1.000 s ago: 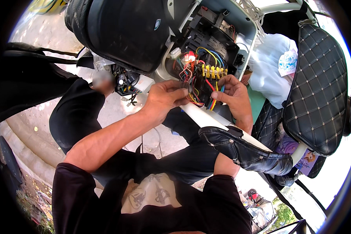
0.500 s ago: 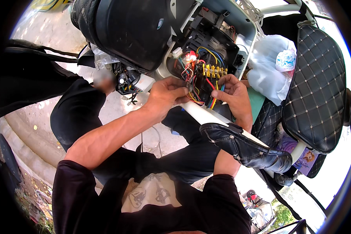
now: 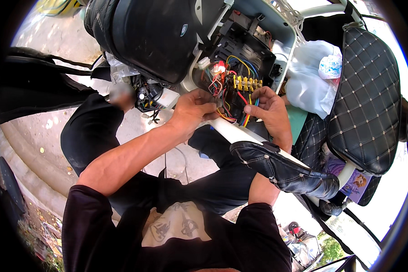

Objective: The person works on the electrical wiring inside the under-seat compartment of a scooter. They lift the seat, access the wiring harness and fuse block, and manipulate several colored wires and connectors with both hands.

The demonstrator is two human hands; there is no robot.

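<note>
1. Yellow terminal block with a row of metal screws [image 3: 248, 83] is seen against the black ribbed housing [image 3: 243, 69], at the near end of the open grey compartment [image 3: 276, 21]. Coloured wires are gathered on both sides of it.
2. Left hand [image 3: 194, 110]: thumb and fingertips are brought together on the bundle of thin multicoloured wires [image 3: 217, 87], left of the block. A pinch grip is judged; which strand is held cannot be told, being hidden by the fingertips.
3. Right hand [image 3: 273, 111]: fingers are curled, thumb is extended, and a gap is left between thumb and forefinger. It is placed just below the block's right end, beside the thick red wire [image 3: 242, 97]. Whether any wire is gripped cannot be told.
4. Change over the last second: almost none at the hands. Both are kept in the same pose by the same wires. The whole view has been shifted slightly, most plainly at the black quilted seat pad [image 3: 365, 102] and the translucent white plastic bag [image 3: 310, 79]; head movement is the likely cause.
5. Meaning for the wiring work: no connection is seen to be made or undone over that span. The moment is judged a steady hold, with fine wire handling still in hand.
</note>
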